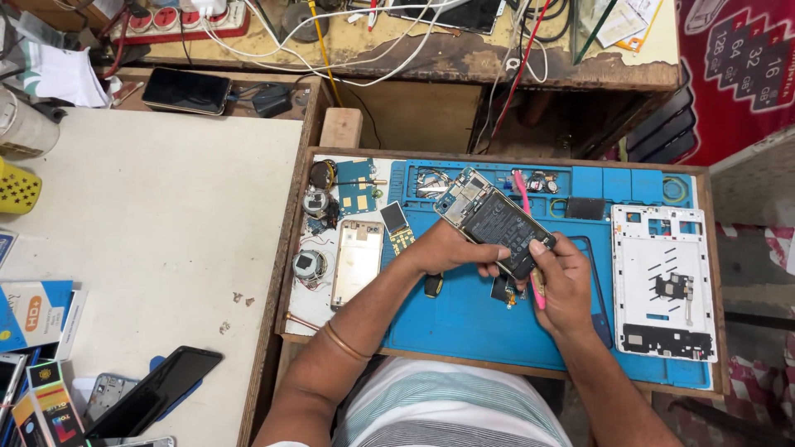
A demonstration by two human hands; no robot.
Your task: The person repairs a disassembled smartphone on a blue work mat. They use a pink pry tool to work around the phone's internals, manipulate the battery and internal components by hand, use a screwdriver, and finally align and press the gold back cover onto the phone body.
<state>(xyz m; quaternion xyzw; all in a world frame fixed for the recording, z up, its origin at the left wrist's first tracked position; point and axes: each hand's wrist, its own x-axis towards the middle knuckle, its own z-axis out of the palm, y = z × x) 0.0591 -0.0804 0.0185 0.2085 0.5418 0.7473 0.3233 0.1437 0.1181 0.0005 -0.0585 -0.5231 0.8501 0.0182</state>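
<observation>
Hands at work: two, the left hand [447, 248] and the right hand [563, 281].
Opened phone [489, 217], back off, held between them: one.
Pink tool [530, 240]: one.
Blue work mat [464, 319]: one.
White tablet frame [662, 281] on the mat: one.
Gold back cover [357, 261]: one.
Small round parts [310, 265] at the mat's left edge: three.
Dark phones [185, 89] on the white table [157, 215]: two.
Yellow perforated cup [16, 189]: one.

Opened phone [490, 219] between both hands
</observation>
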